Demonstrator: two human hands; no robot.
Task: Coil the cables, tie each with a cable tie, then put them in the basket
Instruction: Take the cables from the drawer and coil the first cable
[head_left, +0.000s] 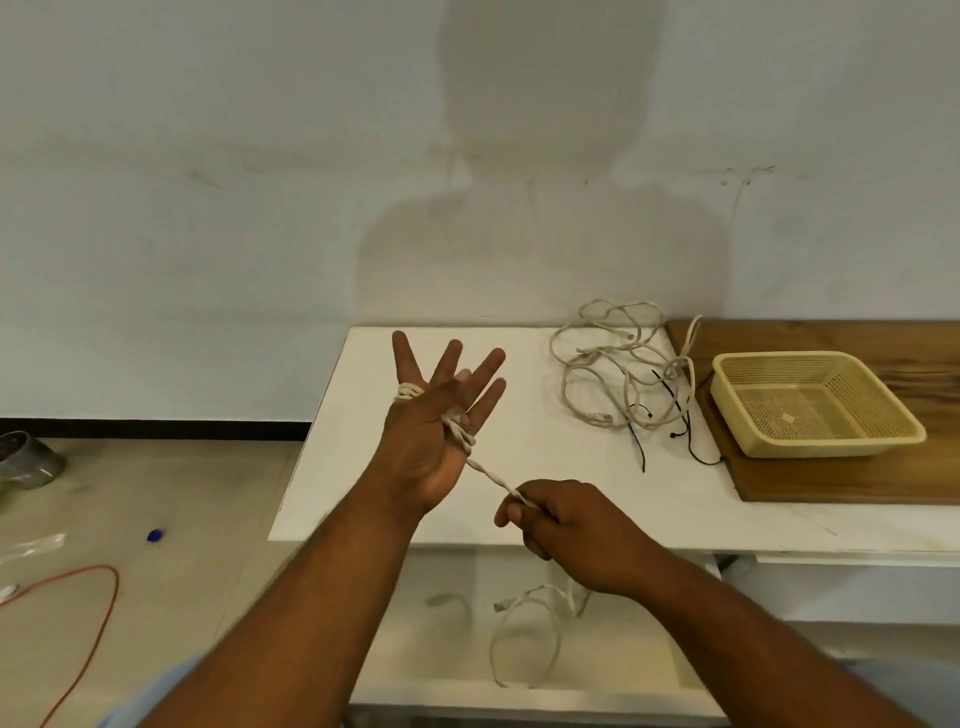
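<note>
Head view: spreads left hand (431, 431), cable (488, 475) wound round, over table (660, 488) near left edge; pinches cable with right hand (582, 535) at front edge.

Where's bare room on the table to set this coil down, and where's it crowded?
Bare white table lies between the right hand, which pinches the cable, and the cable ties, up to the wooden board. Another bare strip runs behind the left hand. Crowded: loose cables and ties beside the basket.
</note>
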